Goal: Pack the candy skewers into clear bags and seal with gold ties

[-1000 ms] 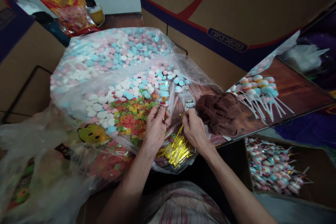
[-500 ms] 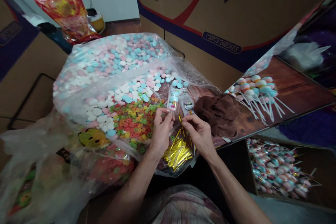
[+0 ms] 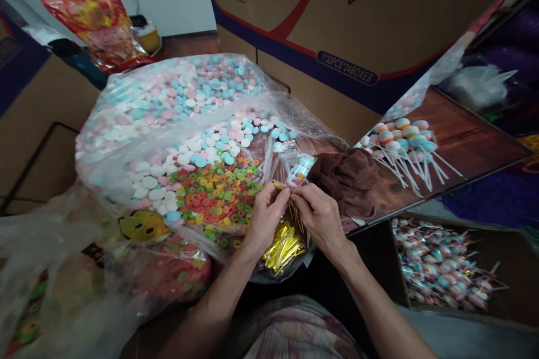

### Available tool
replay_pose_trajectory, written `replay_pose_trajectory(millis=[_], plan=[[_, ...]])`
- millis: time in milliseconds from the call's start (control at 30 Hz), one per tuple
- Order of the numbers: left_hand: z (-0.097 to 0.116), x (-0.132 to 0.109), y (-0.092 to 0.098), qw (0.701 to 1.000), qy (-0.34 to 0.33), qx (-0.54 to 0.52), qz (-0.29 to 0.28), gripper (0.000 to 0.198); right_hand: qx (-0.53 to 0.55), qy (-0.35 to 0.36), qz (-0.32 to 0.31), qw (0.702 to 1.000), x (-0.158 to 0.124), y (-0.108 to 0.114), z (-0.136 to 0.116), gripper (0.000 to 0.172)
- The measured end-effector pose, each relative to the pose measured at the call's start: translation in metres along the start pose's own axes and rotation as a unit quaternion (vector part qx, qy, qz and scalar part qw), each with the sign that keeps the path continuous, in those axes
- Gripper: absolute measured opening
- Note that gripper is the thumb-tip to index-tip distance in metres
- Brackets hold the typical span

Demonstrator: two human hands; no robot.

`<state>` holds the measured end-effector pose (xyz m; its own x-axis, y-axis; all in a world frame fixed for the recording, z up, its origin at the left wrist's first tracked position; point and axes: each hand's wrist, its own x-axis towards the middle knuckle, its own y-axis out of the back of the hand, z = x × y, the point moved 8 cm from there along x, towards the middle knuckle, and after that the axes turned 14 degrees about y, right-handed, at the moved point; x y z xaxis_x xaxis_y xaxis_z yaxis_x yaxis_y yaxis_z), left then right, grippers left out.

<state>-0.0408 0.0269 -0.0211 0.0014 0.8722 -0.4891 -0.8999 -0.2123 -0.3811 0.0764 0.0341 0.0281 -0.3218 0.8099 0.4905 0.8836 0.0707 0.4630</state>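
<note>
My left hand [image 3: 266,214] and my right hand [image 3: 320,214] meet fingertip to fingertip at the gathered lower end of a candy lollipop in a clear wrapper [image 3: 301,170]. Both are closed in a pinch. A gold twist tie [image 3: 277,184] pokes out above the left fingers; the exact grip is partly hidden by the fingertips. Below the hands lies a pile of gold twist ties [image 3: 284,248]. Just beyond the lollipop are flat clear wrappers [image 3: 286,149]. A crumpled brown cloth [image 3: 343,179] lies right of it.
A large clear bag of pastel candies [image 3: 168,95] and ring candies [image 3: 219,190] spread left. Unwrapped candy lollipops [image 3: 406,137] lie on the table's right side. A box [image 3: 511,269] of wrapped lollipops stands lower right. Large cartons [image 3: 286,17] rise behind.
My right hand has brought a gold twist tie from the pile up to the wrapped lollipop. The hands have closed together, and the lollipop has shifted right and tilted.
</note>
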Motion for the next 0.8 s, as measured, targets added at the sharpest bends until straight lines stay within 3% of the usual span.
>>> replay_pose_trajectory(millis=[67,167,267,333,433,600,700,800], plan=[[0.002,0.001,-0.002,1.0,-0.023,0.014,-0.006,0.024,0.013,-0.021,0.007,1.0,-0.001,0.002,0.001,0.016],[0.002,0.002,-0.003,1.0,-0.017,-0.005,-0.005,0.028,0.086,-0.106,0.047,0.989,-0.01,0.002,0.011,0.013],[-0.001,-0.001,-0.012,0.996,0.04,-0.054,-0.055,0.03,0.214,-0.202,0.087,0.952,-0.023,-0.005,0.025,0.019],[-0.003,-0.005,-0.021,0.986,0.097,-0.09,-0.105,0.03,0.284,-0.228,0.096,0.926,-0.027,-0.008,0.028,0.022],[-0.006,-0.015,-0.033,0.958,0.177,-0.133,-0.183,0.032,0.326,-0.222,0.089,0.914,-0.027,-0.004,0.027,0.022],[-0.016,-0.032,-0.052,0.9,0.287,-0.156,-0.291,0.029,0.287,-0.152,0.052,0.944,-0.018,0.015,0.016,0.018],[-0.022,-0.025,-0.049,0.931,0.251,-0.105,-0.245,0.031,0.208,-0.12,0.028,0.97,-0.015,0.02,0.013,0.018],[-0.017,-0.015,-0.035,0.982,0.128,-0.024,-0.136,0.03,0.103,-0.1,0.019,0.989,-0.016,0.019,0.012,0.016]])
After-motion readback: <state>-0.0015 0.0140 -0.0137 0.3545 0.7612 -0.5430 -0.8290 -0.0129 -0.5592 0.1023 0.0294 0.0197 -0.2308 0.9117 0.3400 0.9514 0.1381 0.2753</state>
